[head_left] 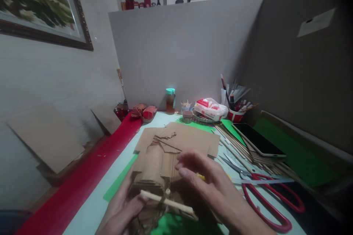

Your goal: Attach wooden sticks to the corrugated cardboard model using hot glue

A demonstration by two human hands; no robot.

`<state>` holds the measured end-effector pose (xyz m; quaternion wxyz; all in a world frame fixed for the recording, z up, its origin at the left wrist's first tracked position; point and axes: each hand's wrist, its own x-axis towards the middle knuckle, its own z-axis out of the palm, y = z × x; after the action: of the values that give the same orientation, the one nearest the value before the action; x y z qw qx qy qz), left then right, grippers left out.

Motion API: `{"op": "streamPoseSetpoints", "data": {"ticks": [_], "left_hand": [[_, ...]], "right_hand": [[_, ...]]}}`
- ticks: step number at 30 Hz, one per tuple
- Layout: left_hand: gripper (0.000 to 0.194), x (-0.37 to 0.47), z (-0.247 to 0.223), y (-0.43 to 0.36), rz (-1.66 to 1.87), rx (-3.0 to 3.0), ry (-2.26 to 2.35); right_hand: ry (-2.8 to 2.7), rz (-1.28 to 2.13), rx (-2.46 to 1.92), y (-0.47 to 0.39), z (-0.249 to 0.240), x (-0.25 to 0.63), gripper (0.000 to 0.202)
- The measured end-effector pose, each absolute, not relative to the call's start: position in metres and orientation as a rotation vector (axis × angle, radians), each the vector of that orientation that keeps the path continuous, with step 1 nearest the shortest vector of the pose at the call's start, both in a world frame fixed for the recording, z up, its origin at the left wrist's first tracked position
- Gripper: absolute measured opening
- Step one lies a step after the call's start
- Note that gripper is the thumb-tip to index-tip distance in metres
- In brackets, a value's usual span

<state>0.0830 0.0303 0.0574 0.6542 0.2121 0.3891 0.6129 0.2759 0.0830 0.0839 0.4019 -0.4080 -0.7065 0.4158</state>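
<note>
Corrugated cardboard model (154, 170), near the front table edge over green paper: likely light, easily crushed, best held by its folded sides, not the glued wooden stick (168, 202). Cupped from below left by left hand (121, 209), thumb on the stick; touched from the right by loosely spread right hand (217, 194). Further right, red scissors (273, 198); beyond, flat cardboard sheets (187, 137).

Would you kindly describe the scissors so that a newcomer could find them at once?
Start at the dark tablet lying on the green sheet on the table's right side. Just nearer than it, beside the right hand, lie the scissors. Their big red loop handles set them apart from the pale wooden sticks alongside.
</note>
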Motion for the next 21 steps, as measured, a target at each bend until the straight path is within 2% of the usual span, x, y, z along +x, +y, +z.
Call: {"op": "streamPoseSetpoints", "data": {"ticks": [3,9,15,21], "left_hand": [[0.086,0.087,0.058,0.031,1.484,0.533,0.931],[0.096,0.087,0.051,0.034,1.494,0.429,0.940],[0.087,0.089,0.052,0.034,1.542,0.475,0.961],[0.080,0.090,0.057,0.033,1.539,0.529,0.979]], "right_hand": [[-1.962,0.915,-1.030,0.073,0.092,0.274,0.013],[-2.093,0.797,-1.052,0.066,0.083,0.272,0.011],[-2.094,0.730,-1.003,0.069,0.074,0.266,0.005],[-2.074,0.702,-0.932,0.066,0.075,0.263,0.008]]}}
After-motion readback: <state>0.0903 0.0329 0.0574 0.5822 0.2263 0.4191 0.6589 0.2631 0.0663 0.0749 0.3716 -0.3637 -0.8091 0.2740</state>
